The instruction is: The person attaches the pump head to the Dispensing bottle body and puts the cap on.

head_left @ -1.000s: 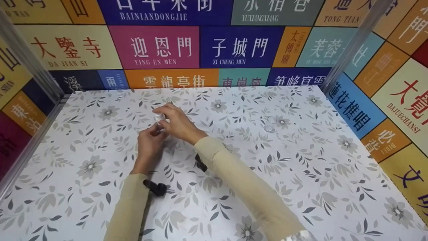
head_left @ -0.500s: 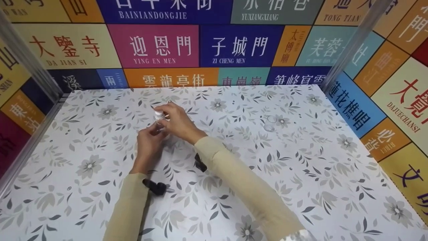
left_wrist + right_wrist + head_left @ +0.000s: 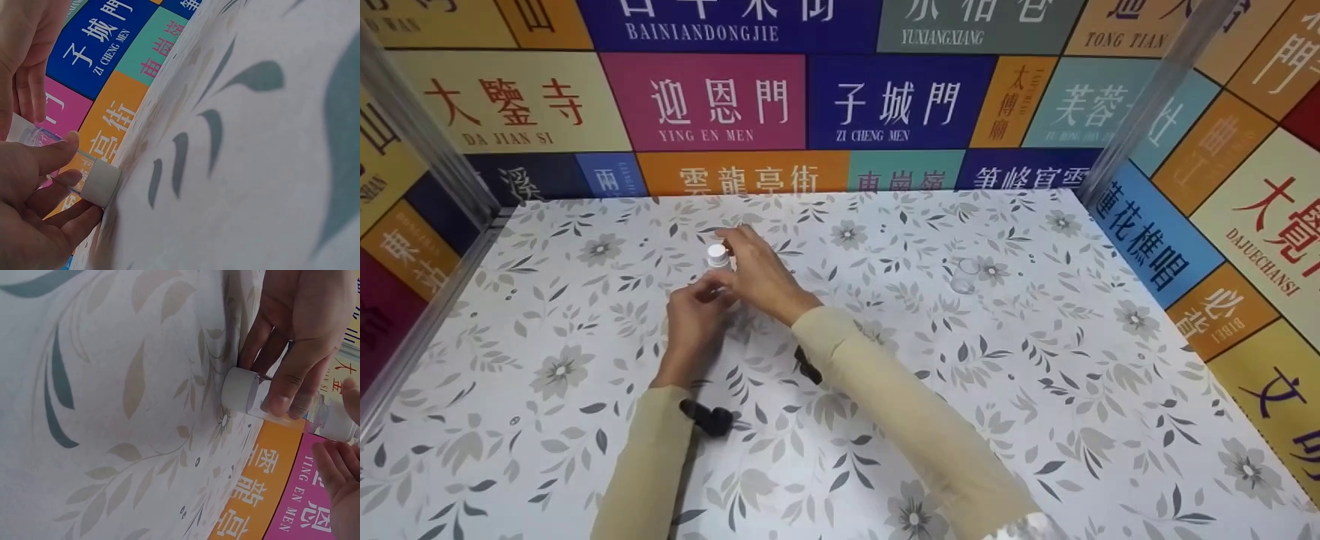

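A small clear bottle (image 3: 273,398) with a white base (image 3: 101,183) and a white cap (image 3: 718,253) stands upright on the patterned tabletop. My left hand (image 3: 695,315) grips its clear body low down, thumb on one side and fingers on the other, as both wrist views show. Beside the cap is my right hand (image 3: 765,274); its fingers are spread loosely around the cap's right side, leaving the cap top in sight. In the right wrist view the right thumb and fingers stand apart about the cap (image 3: 340,423). Whether a fingertip touches it I cannot tell.
A clear, see-through round object (image 3: 964,276) lies on the table to the right; its kind is hard to make out. The floral tabletop (image 3: 1072,390) ends at colourful sign-covered walls (image 3: 705,105) at the back and sides, with clear posts at the corners.
The right fingers have loosened from the cap and drawn back to the right, so the cap's top now shows. My left hand keeps its hold on the bottle.
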Motion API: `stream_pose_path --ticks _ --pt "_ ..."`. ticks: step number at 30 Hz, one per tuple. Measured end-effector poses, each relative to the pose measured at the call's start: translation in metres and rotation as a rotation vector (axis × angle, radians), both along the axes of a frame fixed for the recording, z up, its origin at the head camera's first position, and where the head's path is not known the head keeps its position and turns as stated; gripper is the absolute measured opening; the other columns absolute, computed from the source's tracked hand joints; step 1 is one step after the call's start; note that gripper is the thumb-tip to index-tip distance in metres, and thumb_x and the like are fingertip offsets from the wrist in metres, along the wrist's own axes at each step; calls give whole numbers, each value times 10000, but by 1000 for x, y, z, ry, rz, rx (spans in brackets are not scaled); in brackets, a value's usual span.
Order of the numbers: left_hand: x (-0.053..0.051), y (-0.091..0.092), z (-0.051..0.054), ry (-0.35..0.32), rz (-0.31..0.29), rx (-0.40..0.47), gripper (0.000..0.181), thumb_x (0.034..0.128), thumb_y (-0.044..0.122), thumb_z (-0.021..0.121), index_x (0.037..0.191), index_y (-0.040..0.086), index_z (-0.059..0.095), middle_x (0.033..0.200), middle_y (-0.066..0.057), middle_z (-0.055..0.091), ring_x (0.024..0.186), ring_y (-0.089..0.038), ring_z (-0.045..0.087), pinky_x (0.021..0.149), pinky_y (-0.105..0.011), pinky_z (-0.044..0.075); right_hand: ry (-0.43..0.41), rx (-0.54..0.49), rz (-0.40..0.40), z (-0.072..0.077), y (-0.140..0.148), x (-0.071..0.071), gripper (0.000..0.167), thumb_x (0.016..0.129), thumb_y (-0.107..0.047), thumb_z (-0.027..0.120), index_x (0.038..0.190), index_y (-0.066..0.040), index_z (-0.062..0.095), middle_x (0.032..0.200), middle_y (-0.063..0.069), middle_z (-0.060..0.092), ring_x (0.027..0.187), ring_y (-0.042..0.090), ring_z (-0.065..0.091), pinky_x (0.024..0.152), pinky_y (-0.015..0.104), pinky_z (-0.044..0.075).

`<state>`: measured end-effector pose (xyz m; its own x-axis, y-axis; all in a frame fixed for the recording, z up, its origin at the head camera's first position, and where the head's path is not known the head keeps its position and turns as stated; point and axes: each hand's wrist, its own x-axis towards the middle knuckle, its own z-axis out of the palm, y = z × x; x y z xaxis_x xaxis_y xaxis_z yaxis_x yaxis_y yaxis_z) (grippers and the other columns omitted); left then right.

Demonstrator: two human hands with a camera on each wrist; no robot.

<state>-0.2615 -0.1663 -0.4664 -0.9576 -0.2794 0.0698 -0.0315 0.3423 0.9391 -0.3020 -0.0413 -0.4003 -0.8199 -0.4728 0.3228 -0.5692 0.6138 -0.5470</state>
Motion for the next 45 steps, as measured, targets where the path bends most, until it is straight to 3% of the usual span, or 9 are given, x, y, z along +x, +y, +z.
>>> stream_pose_path --ticks 4,12,17,22,26,29,36,45 --pt "-2 0 -1 16 4 -6 374 888 97 703 1258 47 683 1224 -187 711 1057 -280 714 790 -232 571 14 -37 21 0 1 -1 603 886 -305 752 1402 -87 531 1280 67 605 1160 188 605 1052 242 470" --pt "-3 -1 0 -5 -5 23 443 922 102 678 1360 109 607 1277 -144 692 1121 -247 696 784 -151 534 8 -89 93 0 0 -1 503 890 -65 644 1383 -72 548 1365 84 621 1285 207 576 1128 263 422" --pt "-3 -1 1 -12 -15 59 428 924 121 694 1346 122 626 1242 -142 714 1072 -234 708 794 -205 565 8 -75 72 0 -2 -1 465 930 -93 657 1384 -81 554 1372 83 630 1256 203 600 1102 256 447" --pt "-1 -3 0 5 -1 -7 412 923 110 695 1331 105 637 1242 -133 717 1066 -234 706 797 -198 555 -2 -78 68 -1 -3 -2 468 932 -146 698 1373 -71 560 1318 83 656 1160 186 636 1027 235 491" --pt "-1 -3 -1 -7 -3 -1 409 917 100 691 1325 114 649 1221 -129 727 1000 -240 709 749 -233 571 -10 -71 58 -2 -2 -1 517 917 -188 727 1385 -64 548 1357 90 638 1231 198 609 1089 246 455" --pt "-1 -2 -1 16 -8 -10 364 908 111 700 1271 94 687 1200 -149 732 1015 -259 723 791 -280 591 -11 -88 59 -3 -1 -1 545 906 -200 734 1392 -51 537 1353 93 634 1242 198 599 1095 249 450" --pt "-2 -2 -2 47 7 16 380 904 78 684 1283 78 673 1202 -166 724 1027 -260 712 706 -142 529 3 -113 91 -2 0 1 495 904 -105 665 1381 -59 543 1344 85 623 1243 207 588 1089 270 456" --pt "-3 -1 -1 14 7 -31 393 907 142 719 1296 117 671 1210 -121 733 1069 -216 712 783 -185 544 17 -127 94 -7 1 -2 411 929 -82 668 1328 -43 580 1281 91 654 1141 189 641 1001 199 497"
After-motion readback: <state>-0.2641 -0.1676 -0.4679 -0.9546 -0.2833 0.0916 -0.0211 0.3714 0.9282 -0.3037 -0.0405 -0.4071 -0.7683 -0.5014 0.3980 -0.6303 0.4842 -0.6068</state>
